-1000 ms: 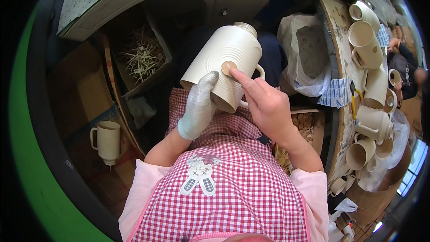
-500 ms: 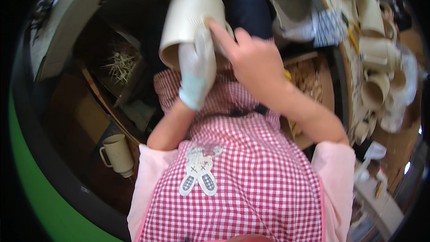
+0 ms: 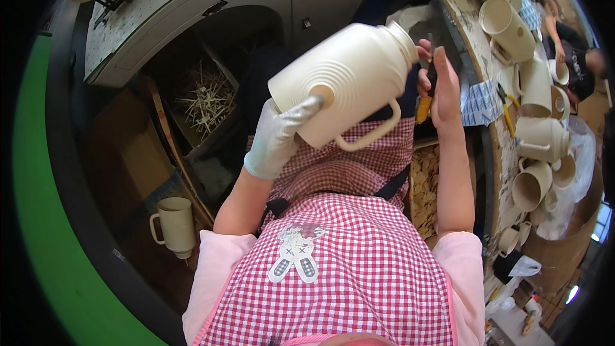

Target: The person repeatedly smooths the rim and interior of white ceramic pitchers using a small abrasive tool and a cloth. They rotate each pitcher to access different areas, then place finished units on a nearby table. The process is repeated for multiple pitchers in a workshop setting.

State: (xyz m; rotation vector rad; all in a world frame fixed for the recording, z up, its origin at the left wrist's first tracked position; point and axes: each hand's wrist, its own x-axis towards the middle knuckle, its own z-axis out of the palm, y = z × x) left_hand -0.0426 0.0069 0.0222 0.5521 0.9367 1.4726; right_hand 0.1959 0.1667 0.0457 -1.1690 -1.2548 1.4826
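A cream plastic jug [image 3: 359, 70] with a loop handle and a ringed pattern on its side lies tilted over my lap. My left hand [image 3: 278, 131], in a pale glove, grips its wide end. The thumb reaches onto a round tan spot amid the rings. By the narrow neck, my bare right hand [image 3: 442, 93] holds a small hand tool [image 3: 423, 109] with an orange grip and a dark upper part. Its exact kind is hard to make out. The fingers are bent around the tool, and the jug's handle points toward my body.
On the right, a worktable [image 3: 464, 9] carries several cream jugs and yellow-handled pliers [image 3: 509, 112]. Below it stands a box of tan scraps [image 3: 424, 186]. A bin of thin offcuts [image 3: 205, 99] and another jug [image 3: 175, 224] are at left. A person [image 3: 573, 57] works at far right.
The jug has swung round so its neck points right and its handle shows. My right hand has left its side, moved right, and now holds the orange-gripped tool.
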